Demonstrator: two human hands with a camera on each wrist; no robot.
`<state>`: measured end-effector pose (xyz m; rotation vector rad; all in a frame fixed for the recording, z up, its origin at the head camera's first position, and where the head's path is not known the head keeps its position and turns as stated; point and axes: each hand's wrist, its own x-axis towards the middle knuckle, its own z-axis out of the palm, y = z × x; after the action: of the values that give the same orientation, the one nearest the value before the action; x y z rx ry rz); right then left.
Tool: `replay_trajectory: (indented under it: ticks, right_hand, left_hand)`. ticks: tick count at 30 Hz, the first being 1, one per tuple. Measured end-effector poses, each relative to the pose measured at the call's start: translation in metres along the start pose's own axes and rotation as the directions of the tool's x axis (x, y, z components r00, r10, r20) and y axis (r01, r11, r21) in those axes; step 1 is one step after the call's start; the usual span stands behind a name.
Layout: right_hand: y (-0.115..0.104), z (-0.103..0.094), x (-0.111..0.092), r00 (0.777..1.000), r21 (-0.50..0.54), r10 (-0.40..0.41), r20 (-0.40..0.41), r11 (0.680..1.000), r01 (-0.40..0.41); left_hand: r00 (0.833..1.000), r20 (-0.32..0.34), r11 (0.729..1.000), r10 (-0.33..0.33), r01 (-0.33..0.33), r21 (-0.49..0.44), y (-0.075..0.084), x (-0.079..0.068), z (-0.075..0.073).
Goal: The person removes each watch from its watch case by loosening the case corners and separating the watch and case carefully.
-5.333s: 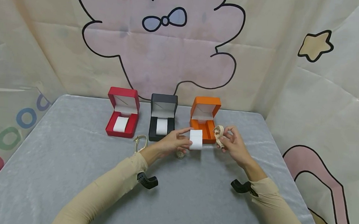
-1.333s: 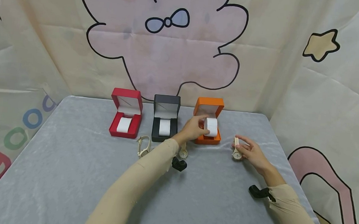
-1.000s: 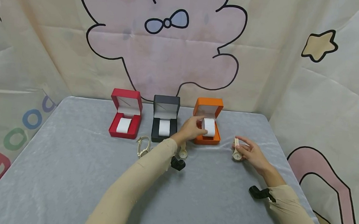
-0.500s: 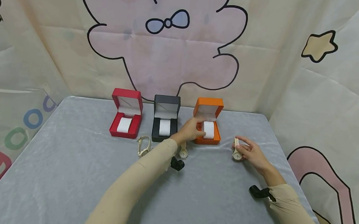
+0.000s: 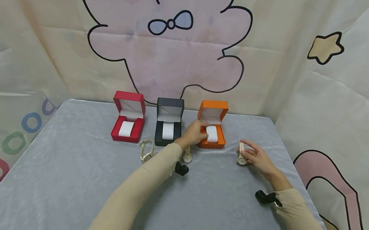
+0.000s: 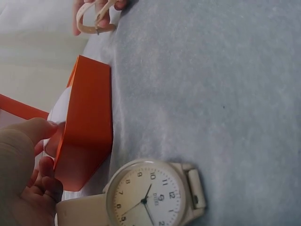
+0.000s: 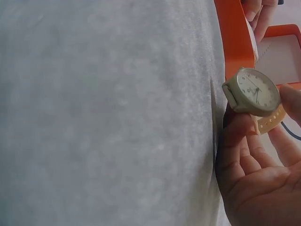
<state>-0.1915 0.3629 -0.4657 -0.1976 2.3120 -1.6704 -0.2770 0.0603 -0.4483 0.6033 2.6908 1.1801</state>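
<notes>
My left hand reaches into the orange watch box, thumb and fingers holding the left side of the white watch cushion. The cushion sits down in the box; in the left wrist view the thumb lies against the white cushion just inside the orange wall. To the right of that box, my right hand pinches a cream wristwatch by its case and strap. Its round dial tilts up in the right wrist view.
Left of the orange box stand an open black watch box and an open red one, each with a white cushion inside. A second cream wristwatch lies beside my left wrist, and a third wristwatch lies farther left.
Over the earlier frames my left hand brings the white cushion over to the orange box, and it sinks down inside. My right hand has moved right with the watch, then stays still.
</notes>
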Motion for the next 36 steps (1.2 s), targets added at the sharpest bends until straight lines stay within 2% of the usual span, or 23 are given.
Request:
replay_trajectory:
  ticks: [7, 21, 30, 36]
  right_hand:
    - [0.001, 0.001, -0.001, 1.000, -0.097, -0.010, 0.004, 0.995, 0.011]
    - [0.004, -0.004, -0.001, 0.992, -0.119, -0.087, 0.089, 0.988, 0.097]
    - [-0.002, -0.005, 0.003, 0.993, -0.252, -0.110, 0.053, 0.960, 0.120]
    - [0.004, -0.007, 0.009, 0.995, -0.271, -0.102, 0.013, 0.957, 0.101]
  left_hand:
    - [1.000, -0.015, 1.000, -0.005, 0.006, 0.024, -0.003, 0.001, 0.002]
    - [1.000, -0.013, 1.000, -0.004, 0.004, 0.023, -0.006, 0.003, 0.004]
    - [1.000, -0.011, 1.000, -0.005, 0.005, 0.024, -0.007, 0.003, 0.002]
    - [1.000, -0.008, 1.000, -0.010, 0.011, 0.020, -0.009, 0.004, 0.004]
